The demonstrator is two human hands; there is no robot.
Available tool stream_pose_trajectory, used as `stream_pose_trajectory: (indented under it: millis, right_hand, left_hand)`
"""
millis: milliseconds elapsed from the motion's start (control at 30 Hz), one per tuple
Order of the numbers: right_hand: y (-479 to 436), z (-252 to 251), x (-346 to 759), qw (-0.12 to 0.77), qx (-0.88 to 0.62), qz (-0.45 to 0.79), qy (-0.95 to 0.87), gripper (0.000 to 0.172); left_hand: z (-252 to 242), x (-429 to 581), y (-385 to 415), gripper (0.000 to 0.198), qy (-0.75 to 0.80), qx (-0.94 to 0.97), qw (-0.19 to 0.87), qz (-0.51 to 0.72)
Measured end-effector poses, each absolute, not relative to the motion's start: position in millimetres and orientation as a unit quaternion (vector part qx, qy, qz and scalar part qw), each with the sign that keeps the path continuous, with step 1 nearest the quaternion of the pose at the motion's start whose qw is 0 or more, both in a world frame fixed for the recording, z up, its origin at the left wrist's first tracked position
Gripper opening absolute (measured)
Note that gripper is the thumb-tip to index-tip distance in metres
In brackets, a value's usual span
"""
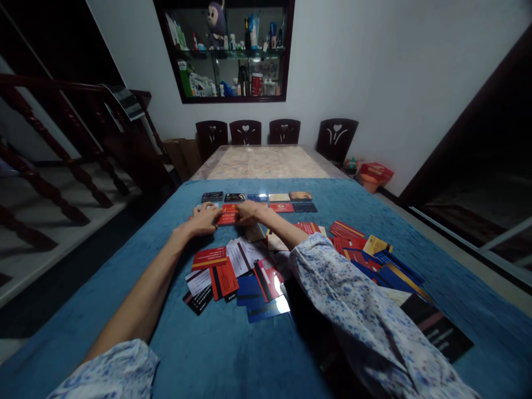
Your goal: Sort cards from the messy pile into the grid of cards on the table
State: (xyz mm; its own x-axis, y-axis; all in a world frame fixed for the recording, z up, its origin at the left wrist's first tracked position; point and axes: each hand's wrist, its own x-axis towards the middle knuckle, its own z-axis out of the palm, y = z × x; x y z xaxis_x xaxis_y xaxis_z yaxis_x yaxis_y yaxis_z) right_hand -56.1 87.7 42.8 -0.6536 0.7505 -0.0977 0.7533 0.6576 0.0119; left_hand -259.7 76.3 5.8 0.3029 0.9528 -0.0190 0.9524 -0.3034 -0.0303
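My left hand (203, 219) curls on the blue cloth with its fingertips at the left edge of a red card (226, 219). From the other side my right hand (249, 211) grips the right edge of that same card with bent fingers. The card lies flat at the near end of rows of cards, including a black card (235, 197), a dark blue card (305, 207) and another red card (281, 207). My right hand and forearm cover part of these rows. Closer to me is a loose, overlapping heap with an orange-red card (224, 279) and blue cards (268, 309).
More loose cards spread at the right, among them a yellow card (377, 245) and a large black card (443, 332). The blue cloth (166, 343) covers the near table. Dark chairs (245, 133) stand beyond the far end, and a wooden railing (62, 149) is at left.
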Motion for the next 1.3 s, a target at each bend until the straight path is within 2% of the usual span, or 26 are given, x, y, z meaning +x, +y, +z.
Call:
stream_pose_trajectory:
  millis: [100,300,600,767,867,1133,1300]
  right_hand:
    - [85,44,-46,0.02,0.429,0.007,0.903,0.033]
    - [79,35,-19,0.008,0.442,0.017,0.897,0.034]
    - [77,12,10,-0.032,0.388,-0.003,0.921,0.048]
    - [73,12,12,-0.011,0.349,-0.019,0.937,0.063]
    - [71,13,13,0.003,0.355,-0.024,0.935,0.066]
    - [74,5,20,-0.035,0.355,-0.038,0.933,0.054]
    - [77,-2,26,-0.052,0.338,-0.031,0.939,0.036]
  left_hand:
    - [10,-259,74,0.056,-0.58,-0.814,0.022,-0.003]
    - [17,-243,64,0.035,-0.542,-0.836,0.05,-0.066]
    - [21,-197,42,0.024,-0.496,-0.866,0.03,-0.051]
    - [21,-179,34,0.021,-0.484,-0.875,0.03,-0.011]
    - [21,-171,30,0.022,-0.49,-0.871,0.03,-0.002]
    - [21,-151,18,0.023,-0.537,-0.843,0.035,-0.007]
    - [20,-137,16,0.033,-0.56,-0.828,0.031,-0.017]
